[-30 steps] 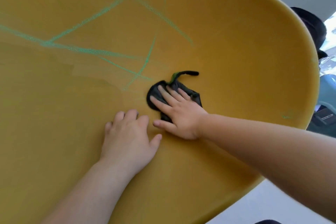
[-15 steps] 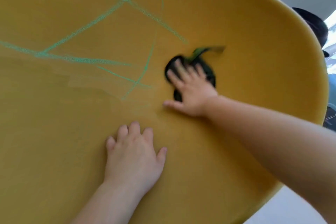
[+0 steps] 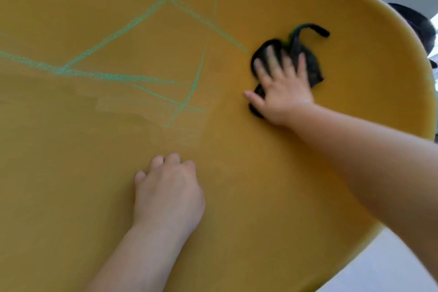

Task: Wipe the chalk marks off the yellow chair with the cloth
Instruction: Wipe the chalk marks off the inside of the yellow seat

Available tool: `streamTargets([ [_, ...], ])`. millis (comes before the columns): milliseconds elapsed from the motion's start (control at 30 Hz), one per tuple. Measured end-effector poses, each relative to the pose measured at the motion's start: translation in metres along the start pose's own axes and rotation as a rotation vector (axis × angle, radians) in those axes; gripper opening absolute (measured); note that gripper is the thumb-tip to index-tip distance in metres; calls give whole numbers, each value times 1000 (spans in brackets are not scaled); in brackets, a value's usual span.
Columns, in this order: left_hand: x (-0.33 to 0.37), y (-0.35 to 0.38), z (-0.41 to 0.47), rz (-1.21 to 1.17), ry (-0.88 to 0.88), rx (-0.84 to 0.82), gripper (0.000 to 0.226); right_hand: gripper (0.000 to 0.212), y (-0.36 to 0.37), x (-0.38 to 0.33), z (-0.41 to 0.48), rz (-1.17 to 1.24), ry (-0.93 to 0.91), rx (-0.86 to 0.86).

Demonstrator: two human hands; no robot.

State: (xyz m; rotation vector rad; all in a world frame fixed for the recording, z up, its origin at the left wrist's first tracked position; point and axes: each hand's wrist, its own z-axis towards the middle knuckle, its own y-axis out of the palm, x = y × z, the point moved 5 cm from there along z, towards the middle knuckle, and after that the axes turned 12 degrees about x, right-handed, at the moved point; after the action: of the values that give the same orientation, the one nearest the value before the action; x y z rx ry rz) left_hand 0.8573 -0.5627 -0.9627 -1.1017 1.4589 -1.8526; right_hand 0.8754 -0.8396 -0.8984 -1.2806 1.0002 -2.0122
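The yellow chair fills almost the whole view. Green chalk marks cross its upper left half in long lines and a loop. A black cloth with a thin strip sticking up lies near the chair's right rim. My right hand presses flat on the cloth with its fingers spread, just right of the end of one chalk line. My left hand rests on the bare seat lower down, fingers curled under, holding nothing.
The chair's curved rim runs down the right side. Beyond it is a dark rounded object and pale floor at the bottom right.
My right hand has slid the cloth up and to the right, away from the chalk crossing toward the rim. My left hand has drawn back toward me, its fingers curling under.
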Motion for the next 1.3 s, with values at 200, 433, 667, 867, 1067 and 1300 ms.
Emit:
streamTargets([
  [200, -28, -11, 9, 17, -117, 46, 26, 80, -8, -125, -97, 447, -350, -237],
  [433, -35, -10, 8, -32, -155, -39, 33, 91, 4, 22, -33, -89, -218, -71],
  [667, -29, -7, 9, -80, -180, -50, 32, 90, 7, -94, -47, 285, 166, -137],
  [867, -41, -17, 11, -124, -219, 35, 35, 75, -25, -144, -111, 506, -320, -259],
  [1067, -56, -19, 16, -115, -286, 53, 35, 87, -4, 21, -6, -116, -84, -44],
  [1300, -57, -19, 24, -181, -333, 38, 40, 93, 12, -103, -28, 285, 49, -139],
])
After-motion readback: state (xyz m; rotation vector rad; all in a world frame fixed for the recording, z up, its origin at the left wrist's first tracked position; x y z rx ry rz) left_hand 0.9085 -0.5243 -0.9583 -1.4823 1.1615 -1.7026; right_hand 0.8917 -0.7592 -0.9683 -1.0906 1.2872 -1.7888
